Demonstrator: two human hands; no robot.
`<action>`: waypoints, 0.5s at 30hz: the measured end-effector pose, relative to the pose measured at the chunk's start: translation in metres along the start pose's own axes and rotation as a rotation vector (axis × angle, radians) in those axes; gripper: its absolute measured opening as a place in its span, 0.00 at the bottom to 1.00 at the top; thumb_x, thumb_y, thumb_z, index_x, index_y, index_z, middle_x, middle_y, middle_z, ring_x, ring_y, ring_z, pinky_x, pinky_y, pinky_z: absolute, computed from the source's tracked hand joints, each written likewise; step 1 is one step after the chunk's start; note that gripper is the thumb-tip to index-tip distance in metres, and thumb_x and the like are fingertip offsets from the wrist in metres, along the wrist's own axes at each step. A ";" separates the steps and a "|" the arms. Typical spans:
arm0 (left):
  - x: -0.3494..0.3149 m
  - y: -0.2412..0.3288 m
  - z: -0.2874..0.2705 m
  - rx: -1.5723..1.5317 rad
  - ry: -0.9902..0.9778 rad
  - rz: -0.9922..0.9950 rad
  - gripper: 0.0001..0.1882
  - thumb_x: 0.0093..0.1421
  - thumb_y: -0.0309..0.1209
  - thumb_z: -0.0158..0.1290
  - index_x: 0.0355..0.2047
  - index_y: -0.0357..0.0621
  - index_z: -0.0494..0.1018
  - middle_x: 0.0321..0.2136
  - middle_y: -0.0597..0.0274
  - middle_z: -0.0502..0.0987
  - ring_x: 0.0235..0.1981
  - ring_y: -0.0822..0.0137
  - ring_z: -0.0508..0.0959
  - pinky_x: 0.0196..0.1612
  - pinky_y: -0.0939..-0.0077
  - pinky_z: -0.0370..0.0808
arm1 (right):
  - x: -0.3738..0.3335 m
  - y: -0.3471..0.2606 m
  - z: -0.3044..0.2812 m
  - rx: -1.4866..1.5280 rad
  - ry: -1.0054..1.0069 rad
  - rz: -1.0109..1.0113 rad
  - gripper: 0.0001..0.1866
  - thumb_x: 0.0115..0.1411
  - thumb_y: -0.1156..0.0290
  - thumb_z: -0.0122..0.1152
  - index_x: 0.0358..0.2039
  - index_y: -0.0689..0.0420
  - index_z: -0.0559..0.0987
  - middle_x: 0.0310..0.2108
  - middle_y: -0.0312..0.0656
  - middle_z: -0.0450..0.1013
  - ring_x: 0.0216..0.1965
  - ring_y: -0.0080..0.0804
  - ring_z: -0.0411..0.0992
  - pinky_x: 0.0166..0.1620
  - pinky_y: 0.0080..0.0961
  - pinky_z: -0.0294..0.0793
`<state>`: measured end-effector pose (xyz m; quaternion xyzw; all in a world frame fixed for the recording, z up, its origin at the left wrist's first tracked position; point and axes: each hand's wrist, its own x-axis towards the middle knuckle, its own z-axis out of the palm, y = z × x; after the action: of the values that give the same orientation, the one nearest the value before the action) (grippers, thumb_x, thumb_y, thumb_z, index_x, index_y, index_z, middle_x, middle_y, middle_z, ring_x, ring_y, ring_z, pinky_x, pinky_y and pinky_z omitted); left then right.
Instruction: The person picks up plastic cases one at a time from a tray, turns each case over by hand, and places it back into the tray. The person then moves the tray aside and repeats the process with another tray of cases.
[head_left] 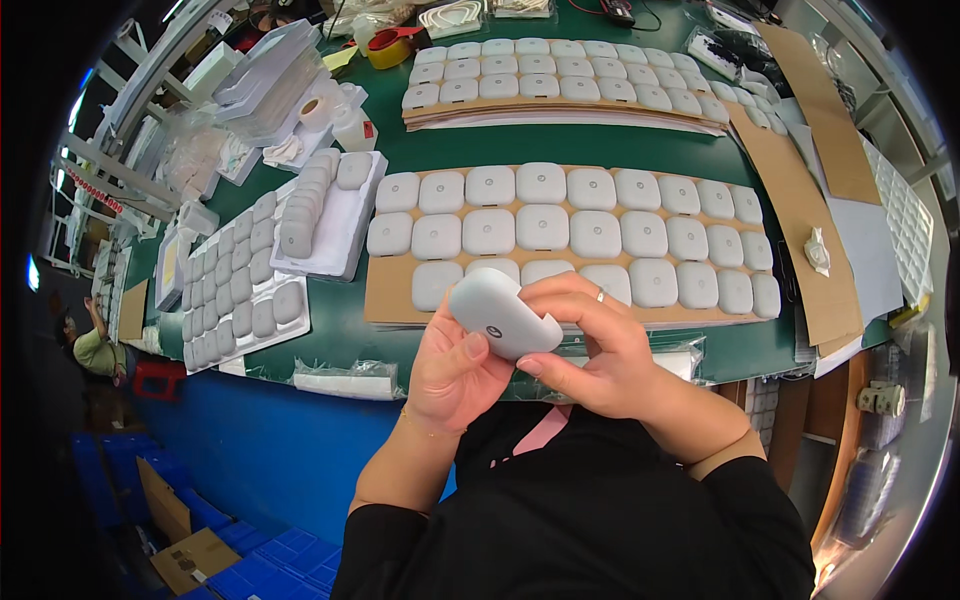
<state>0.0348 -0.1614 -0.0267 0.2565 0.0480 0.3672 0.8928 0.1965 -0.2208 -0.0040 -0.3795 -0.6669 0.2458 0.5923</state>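
Observation:
Between my two hands, just above the table's near edge, is a rounded grey plastic case [497, 310] with a small dark round mark, tilted on its side. My left hand [455, 365] grips its lower left side, thumb lying across the face. With fingers bent over the upper right edge and thumb at the bottom corner, my right hand [600, 345] closes on the same case; a notch or opening shows at that edge. Right behind lies a cardboard sheet [385, 290] bearing rows of like grey cases [543, 228]. My hands hide part of the nearest row.
A second stack of cardboard [560, 117] with more cases lies farther back. To the left are a white tray [345, 255] and another tray of cases [225, 275]. Yellow tape [392, 48] sits at the back, bagged white pieces [345, 383] at the front edge, cardboard strips [810, 230] right.

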 end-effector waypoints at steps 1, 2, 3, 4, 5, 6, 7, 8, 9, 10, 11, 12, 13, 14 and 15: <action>0.000 -0.005 0.000 -0.019 -0.009 -0.038 0.19 0.57 0.25 0.53 0.48 0.42 0.62 0.45 0.57 0.70 0.49 0.62 0.72 0.51 0.63 0.71 | 0.000 -0.005 -0.001 0.009 0.011 0.012 0.16 0.48 0.78 0.65 0.38 0.64 0.74 0.40 0.49 0.71 0.40 0.37 0.69 0.45 0.29 0.67; 0.000 -0.008 0.000 -0.038 -0.017 -0.074 0.20 0.57 0.25 0.53 0.49 0.42 0.61 0.45 0.57 0.70 0.49 0.62 0.72 0.51 0.64 0.72 | 0.001 -0.009 -0.004 0.009 0.012 0.015 0.16 0.48 0.78 0.65 0.38 0.64 0.74 0.40 0.49 0.71 0.40 0.37 0.69 0.45 0.29 0.67; 0.000 -0.011 0.000 -0.030 -0.041 -0.083 0.20 0.58 0.26 0.53 0.50 0.44 0.60 0.44 0.57 0.70 0.49 0.61 0.72 0.50 0.66 0.73 | 0.000 -0.012 -0.007 -0.050 0.002 -0.025 0.15 0.48 0.78 0.65 0.38 0.65 0.74 0.40 0.49 0.71 0.39 0.36 0.69 0.43 0.29 0.67; 0.000 -0.012 0.000 -0.031 -0.042 -0.088 0.20 0.58 0.26 0.53 0.50 0.44 0.60 0.44 0.57 0.70 0.49 0.61 0.72 0.50 0.66 0.73 | 0.000 -0.014 -0.010 -0.114 -0.006 -0.065 0.15 0.48 0.79 0.64 0.38 0.66 0.74 0.40 0.48 0.71 0.38 0.36 0.69 0.42 0.29 0.67; -0.001 -0.012 0.000 -0.016 -0.037 -0.089 0.19 0.58 0.25 0.53 0.48 0.45 0.61 0.44 0.57 0.70 0.48 0.62 0.72 0.49 0.66 0.73 | 0.000 -0.016 -0.010 -0.115 -0.003 -0.063 0.15 0.48 0.79 0.64 0.38 0.66 0.74 0.40 0.48 0.71 0.38 0.36 0.69 0.42 0.29 0.67; -0.001 -0.012 0.001 0.000 -0.030 -0.090 0.18 0.57 0.24 0.53 0.47 0.45 0.61 0.43 0.58 0.71 0.48 0.63 0.72 0.49 0.66 0.72 | -0.002 -0.018 -0.009 -0.108 0.039 -0.039 0.14 0.47 0.79 0.64 0.36 0.64 0.75 0.38 0.46 0.72 0.37 0.36 0.70 0.41 0.29 0.67; -0.001 -0.012 0.002 0.000 -0.029 -0.091 0.18 0.57 0.24 0.53 0.47 0.45 0.61 0.43 0.58 0.71 0.48 0.63 0.72 0.49 0.66 0.72 | -0.002 -0.019 -0.009 -0.101 0.080 -0.017 0.12 0.47 0.79 0.64 0.35 0.63 0.77 0.36 0.43 0.73 0.36 0.36 0.71 0.40 0.29 0.67; -0.002 -0.012 0.003 0.060 -0.013 -0.054 0.17 0.57 0.23 0.54 0.44 0.46 0.62 0.43 0.58 0.71 0.47 0.64 0.72 0.49 0.67 0.72 | -0.003 -0.018 -0.009 -0.101 0.081 -0.015 0.12 0.47 0.79 0.64 0.35 0.63 0.77 0.36 0.43 0.73 0.36 0.36 0.71 0.40 0.29 0.67; -0.002 -0.012 0.003 0.119 0.005 -0.017 0.16 0.56 0.22 0.55 0.42 0.46 0.62 0.42 0.59 0.71 0.46 0.65 0.72 0.49 0.68 0.71 | -0.005 -0.016 -0.009 -0.090 0.091 -0.011 0.12 0.47 0.79 0.64 0.35 0.63 0.76 0.34 0.43 0.74 0.34 0.35 0.71 0.39 0.28 0.68; -0.003 -0.011 0.005 0.121 0.006 -0.015 0.16 0.56 0.22 0.55 0.42 0.46 0.62 0.42 0.59 0.71 0.46 0.65 0.72 0.49 0.68 0.71 | -0.006 -0.015 -0.008 -0.079 0.098 -0.010 0.12 0.48 0.80 0.64 0.35 0.63 0.76 0.33 0.43 0.74 0.33 0.35 0.71 0.38 0.27 0.68; -0.003 -0.011 0.005 0.165 0.006 0.026 0.16 0.55 0.21 0.56 0.40 0.46 0.62 0.42 0.60 0.71 0.45 0.66 0.72 0.49 0.69 0.70 | -0.008 -0.016 -0.007 -0.077 0.098 -0.012 0.12 0.48 0.80 0.64 0.35 0.63 0.76 0.33 0.43 0.74 0.33 0.35 0.71 0.38 0.27 0.68; -0.004 -0.011 0.007 0.210 0.006 0.066 0.16 0.54 0.21 0.56 0.39 0.46 0.63 0.41 0.61 0.71 0.44 0.67 0.72 0.49 0.69 0.69 | -0.009 -0.016 -0.007 -0.051 0.100 0.008 0.12 0.48 0.80 0.63 0.36 0.63 0.76 0.31 0.43 0.74 0.31 0.34 0.71 0.36 0.26 0.68; -0.004 -0.012 0.007 0.209 0.008 0.062 0.16 0.54 0.21 0.56 0.39 0.46 0.63 0.41 0.61 0.71 0.44 0.67 0.72 0.49 0.69 0.69 | -0.009 -0.015 -0.006 -0.026 0.104 0.033 0.12 0.49 0.80 0.63 0.36 0.64 0.76 0.29 0.43 0.74 0.30 0.33 0.71 0.33 0.24 0.69; -0.003 -0.013 0.008 0.247 0.050 0.059 0.16 0.54 0.25 0.58 0.40 0.44 0.64 0.39 0.61 0.71 0.42 0.67 0.73 0.47 0.71 0.71 | -0.009 -0.015 -0.006 -0.027 0.106 0.036 0.12 0.49 0.80 0.63 0.36 0.64 0.76 0.29 0.43 0.74 0.30 0.33 0.71 0.33 0.24 0.69; -0.003 -0.015 0.009 0.286 0.090 0.055 0.18 0.54 0.28 0.59 0.42 0.43 0.65 0.37 0.62 0.70 0.41 0.67 0.74 0.45 0.72 0.72 | -0.008 -0.015 -0.005 -0.016 0.118 0.031 0.12 0.49 0.80 0.63 0.36 0.64 0.76 0.29 0.43 0.74 0.29 0.32 0.71 0.32 0.23 0.69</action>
<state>0.0444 -0.1759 -0.0263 0.3656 0.1329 0.3921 0.8336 0.1983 -0.2372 0.0039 -0.4083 -0.6268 0.2267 0.6237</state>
